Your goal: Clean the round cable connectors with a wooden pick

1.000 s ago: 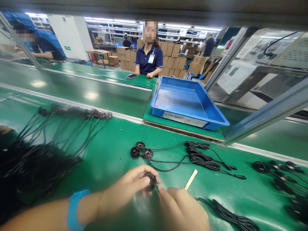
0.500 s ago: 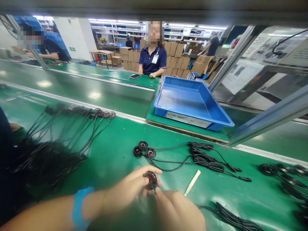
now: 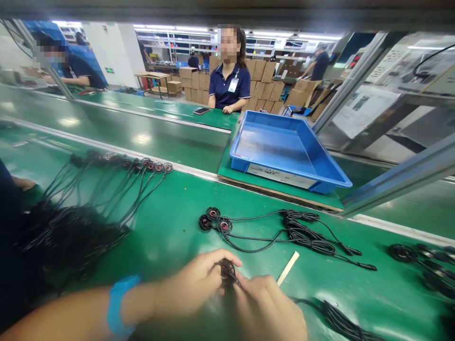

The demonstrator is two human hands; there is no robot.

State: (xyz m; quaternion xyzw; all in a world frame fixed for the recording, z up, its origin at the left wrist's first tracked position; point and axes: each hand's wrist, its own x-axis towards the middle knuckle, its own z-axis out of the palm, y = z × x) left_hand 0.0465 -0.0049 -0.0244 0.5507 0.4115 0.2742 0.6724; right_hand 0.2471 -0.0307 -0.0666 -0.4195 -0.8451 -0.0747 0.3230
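Observation:
My left hand (image 3: 195, 282), with a blue band on its wrist, is closed around the edge of a small round black part (image 3: 226, 269) with a red ribbed centre. Thumb and fingertips of my right hand (image 3: 268, 300) pinch the black cable (image 3: 237, 280) where it meets that part. Beyond the right hand, the same kind of cable runs to a coiled, tied bundle (image 3: 341, 317) on the green bench. Just past my hands lie several like parts (image 3: 224, 226), joined to coiled cables (image 3: 305, 232). A cream-coloured flat stick (image 3: 288, 267) rests beside my right hand.
To the left, a heap of cables (image 3: 71, 232) has round ends lined up along the bench. A blue tray (image 3: 284, 177) stands on a raised board ahead. More round parts (image 3: 403, 252) lie at right, near a metal post (image 3: 401, 175). Across the line stands a co-worker (image 3: 230, 90).
The round part has turned a little in my left fingers, and my right fingertips have shifted slightly up along its edge. The whole view has moved slightly.

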